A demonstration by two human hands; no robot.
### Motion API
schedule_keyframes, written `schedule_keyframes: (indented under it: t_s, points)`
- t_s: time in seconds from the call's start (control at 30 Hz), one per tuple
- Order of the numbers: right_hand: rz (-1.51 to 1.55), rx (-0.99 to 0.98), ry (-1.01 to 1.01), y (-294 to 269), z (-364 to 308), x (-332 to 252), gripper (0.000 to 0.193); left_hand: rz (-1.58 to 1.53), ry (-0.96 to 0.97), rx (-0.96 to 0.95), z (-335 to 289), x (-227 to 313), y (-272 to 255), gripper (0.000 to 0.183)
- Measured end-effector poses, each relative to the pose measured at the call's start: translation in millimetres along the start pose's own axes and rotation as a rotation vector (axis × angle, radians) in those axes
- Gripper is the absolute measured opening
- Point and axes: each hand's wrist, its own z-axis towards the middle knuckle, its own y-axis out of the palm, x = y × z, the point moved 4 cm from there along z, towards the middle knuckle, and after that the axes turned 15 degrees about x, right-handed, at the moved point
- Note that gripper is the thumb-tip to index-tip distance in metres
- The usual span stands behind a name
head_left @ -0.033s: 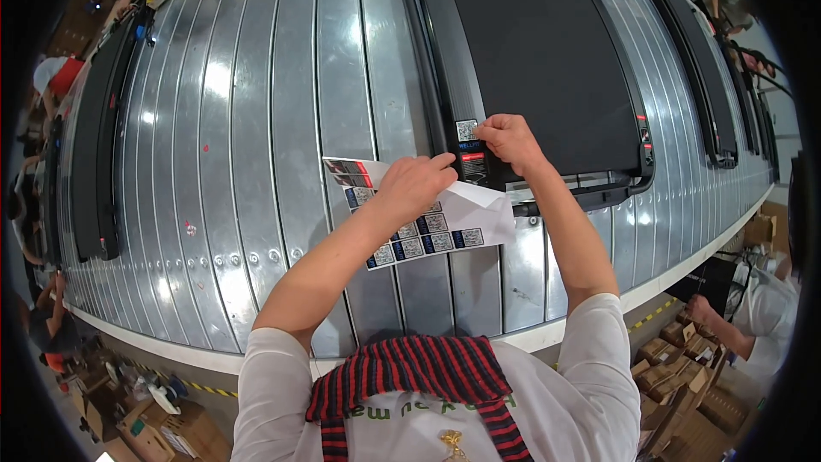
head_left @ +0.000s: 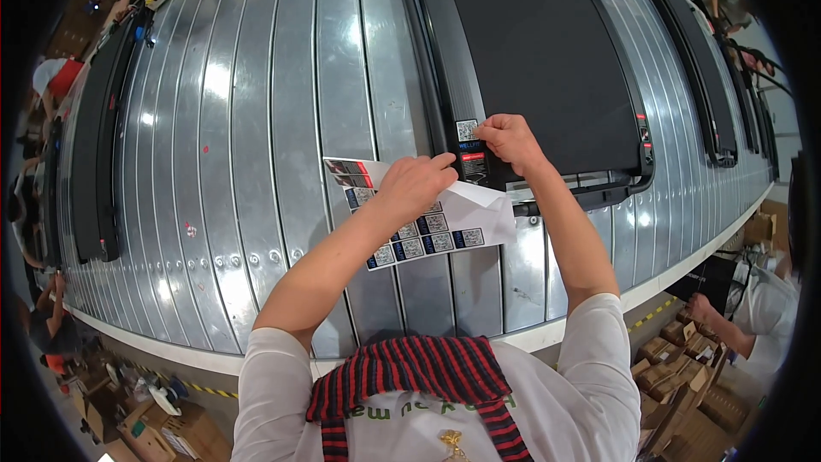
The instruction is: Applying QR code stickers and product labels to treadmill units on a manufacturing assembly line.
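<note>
A black treadmill [head_left: 547,60] with a grey side rail lies before me on the metal-slatted line. My right hand [head_left: 511,142] pinches the right edge of a small black-and-white code sticker [head_left: 467,130] at the near end of that rail. Just below it is a black label with a red band [head_left: 473,166]. My left hand [head_left: 414,188] grips a white sheet of stickers [head_left: 469,239], its index finger reaching toward the rail beside the label. Rows of code stickers and a few red-and-black labels show on the sheet; part of its backing is folded over. My left thumb is hidden.
Another treadmill [head_left: 101,145] lies far left, and one more [head_left: 688,51] far right. The slatted metal surface [head_left: 248,162] ends in a pale near edge [head_left: 192,349]. Cardboard boxes [head_left: 680,368] stand on the floor at lower right. A co-worker's hand [head_left: 705,312] is at the right.
</note>
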Motion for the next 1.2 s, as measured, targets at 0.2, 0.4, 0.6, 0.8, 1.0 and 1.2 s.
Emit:
schedule_keyframes:
  t_s: [0.2,0.4,0.6,0.8,1.0,1.2]
  points:
    - [0.067,-0.030,0.064,-3.3,1.0,2.2,0.010,0.008,0.023,-0.014,-4.8,-4.4,2.7,0.014]
    - [0.023,-0.011,0.039,-1.0,0.9,2.1,0.010,0.019,0.016,-0.018,-6.7,-6.1,2.3,0.011]
    - [0.013,0.001,0.013,-1.0,-0.9,0.4,0.010,0.023,0.023,-0.030,-5.2,-5.6,1.6,0.010]
    - [-0.012,0.018,-0.019,-0.6,-2.2,-0.6,0.010,0.006,0.058,0.018,-0.7,-4.1,1.6,0.012]
    - [-0.015,0.026,-0.031,-0.7,-0.9,0.6,0.011,0.018,0.073,-0.024,8.3,-3.0,9.0,0.010]
    - [-0.078,0.066,-0.086,-0.1,3.3,4.7,0.013,0.036,0.030,-0.130,13.5,-2.2,16.0,0.009]
